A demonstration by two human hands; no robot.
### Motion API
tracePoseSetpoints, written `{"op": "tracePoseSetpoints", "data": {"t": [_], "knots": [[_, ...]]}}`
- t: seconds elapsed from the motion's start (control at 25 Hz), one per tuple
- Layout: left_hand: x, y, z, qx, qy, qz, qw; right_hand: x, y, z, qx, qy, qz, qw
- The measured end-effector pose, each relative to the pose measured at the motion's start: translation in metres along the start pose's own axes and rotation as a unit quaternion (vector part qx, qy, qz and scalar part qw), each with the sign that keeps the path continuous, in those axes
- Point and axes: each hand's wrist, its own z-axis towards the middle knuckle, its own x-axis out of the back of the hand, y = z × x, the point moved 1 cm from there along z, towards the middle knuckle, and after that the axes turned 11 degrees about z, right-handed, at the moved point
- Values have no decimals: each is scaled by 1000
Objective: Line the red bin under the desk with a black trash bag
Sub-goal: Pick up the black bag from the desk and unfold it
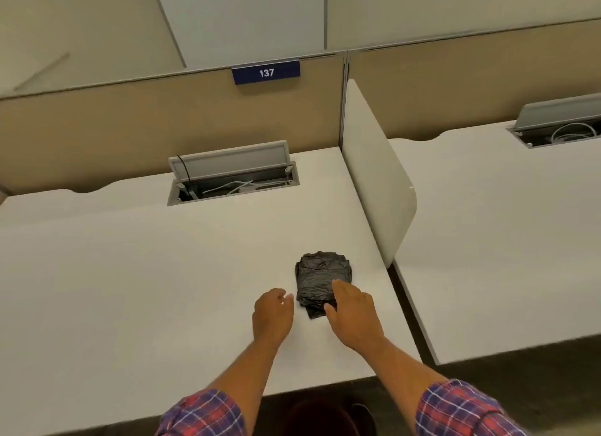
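— Fingers?
— Both sets spread, gripping nothing. My right hand (353, 308) rests on the near edge of the folded black bag (322, 279); my left hand (272, 312) is just beside it, at nine o'clock.
— Bin?
— Red bin (320, 416) under the desk (130, 289), six o'clock.

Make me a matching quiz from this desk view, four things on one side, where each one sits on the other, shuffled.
1. folded black plastic trash bag
2. blue number sign
3. grey cable hatch lid
4. left hand

A. on the partition's top edge
B. propped open at the desk's rear
C. under the right hand's fingers
D. just left of the bag

Pairs: 1-C, 2-A, 3-B, 4-D
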Motion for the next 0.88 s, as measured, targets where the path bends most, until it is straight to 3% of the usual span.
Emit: {"op": "tracePoseSetpoints", "data": {"t": [0.24,0.36,0.52,0.64,0.72,0.88], "knots": [[-24,31,24,140,-31,55,988,4,33,39,31,-56,10,998],[-31,41,24,189,-29,32,981,3,40,44,47,-86,12,995],[-39,50,22,202,-8,-80,976,7,42,47,46,-67,42,996],[-36,63,7,172,11,-216,961,15,42,49,-1,4,153,988],[-36,69,-2,180,-5,-326,928,24,45,50,-54,36,239,969],[-20,79,-13,210,-54,-583,783,42,42,41,-159,74,354,918]]}}
